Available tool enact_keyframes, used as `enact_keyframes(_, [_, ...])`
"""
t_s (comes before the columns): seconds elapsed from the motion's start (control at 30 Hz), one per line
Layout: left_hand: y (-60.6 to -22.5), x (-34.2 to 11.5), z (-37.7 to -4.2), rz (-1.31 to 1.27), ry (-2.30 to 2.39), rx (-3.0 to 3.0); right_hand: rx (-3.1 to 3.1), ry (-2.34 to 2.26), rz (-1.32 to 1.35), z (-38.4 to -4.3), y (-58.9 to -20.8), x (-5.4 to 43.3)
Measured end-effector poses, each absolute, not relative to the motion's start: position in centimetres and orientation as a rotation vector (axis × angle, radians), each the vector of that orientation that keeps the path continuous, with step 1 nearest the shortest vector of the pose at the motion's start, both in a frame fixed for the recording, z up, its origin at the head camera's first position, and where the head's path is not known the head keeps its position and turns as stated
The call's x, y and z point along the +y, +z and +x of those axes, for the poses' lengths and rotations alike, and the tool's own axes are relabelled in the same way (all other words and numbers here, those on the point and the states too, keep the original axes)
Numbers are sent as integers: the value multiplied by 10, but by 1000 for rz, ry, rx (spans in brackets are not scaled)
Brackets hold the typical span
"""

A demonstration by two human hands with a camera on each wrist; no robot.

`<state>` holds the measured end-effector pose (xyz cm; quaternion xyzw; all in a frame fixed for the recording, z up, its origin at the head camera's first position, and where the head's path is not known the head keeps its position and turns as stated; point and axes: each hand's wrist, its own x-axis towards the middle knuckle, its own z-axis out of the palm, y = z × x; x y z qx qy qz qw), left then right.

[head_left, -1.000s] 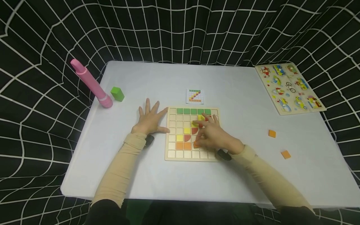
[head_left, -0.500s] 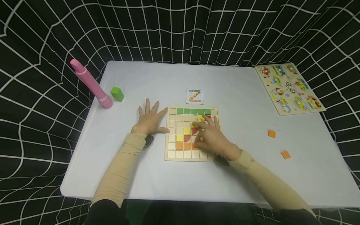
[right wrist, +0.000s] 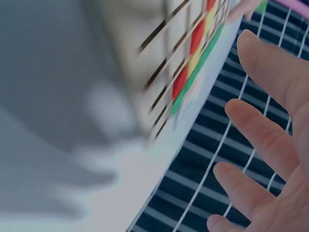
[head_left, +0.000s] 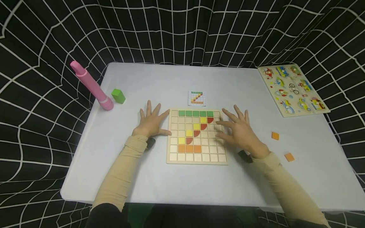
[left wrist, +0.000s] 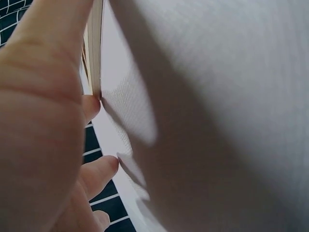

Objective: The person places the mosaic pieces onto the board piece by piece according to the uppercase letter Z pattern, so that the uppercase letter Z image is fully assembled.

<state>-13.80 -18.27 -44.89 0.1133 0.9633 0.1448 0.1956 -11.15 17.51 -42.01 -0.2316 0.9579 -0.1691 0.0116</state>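
A square wooden grid board (head_left: 209, 157) lies on the white table. In its cells sit a row of green squares (head_left: 196, 113), a diagonal of yellow squares (head_left: 189, 133) with red quarter-round pieces (head_left: 203, 126) beside them, and three orange squares (head_left: 189, 148) low on the left. My left hand (head_left: 149, 124) rests spread on the table, thumb and index fingertip at the board's left edge. Over the board's right edge hovers my right hand (head_left: 242, 133), fingers spread and holding nothing; the right wrist view shows its fingers (right wrist: 260, 140) raised off the table.
Two loose orange squares (head_left: 275, 136) lie to the right. Behind the board is a small pattern card (head_left: 197, 98). A green block (head_left: 118, 96) and a pink cylinder-like stick (head_left: 92, 85) stand at the left. A picture puzzle board (head_left: 293, 90) lies back right.
My right hand pressed an orange square into the third cell of the low row, let it go, and moved right to the board's edge. The left hand stayed put.
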Motion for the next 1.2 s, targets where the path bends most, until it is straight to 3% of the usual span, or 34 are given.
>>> enact_keyframes(0.67, [-446, -184, -138, 321, 427, 2710, 2998, -419, -256, -106, -424, 345])
enact_keyframes(1.2, [-449, -181, -136, 325, 420, 2719, 2898, -403, -52, -101, -435, 377])
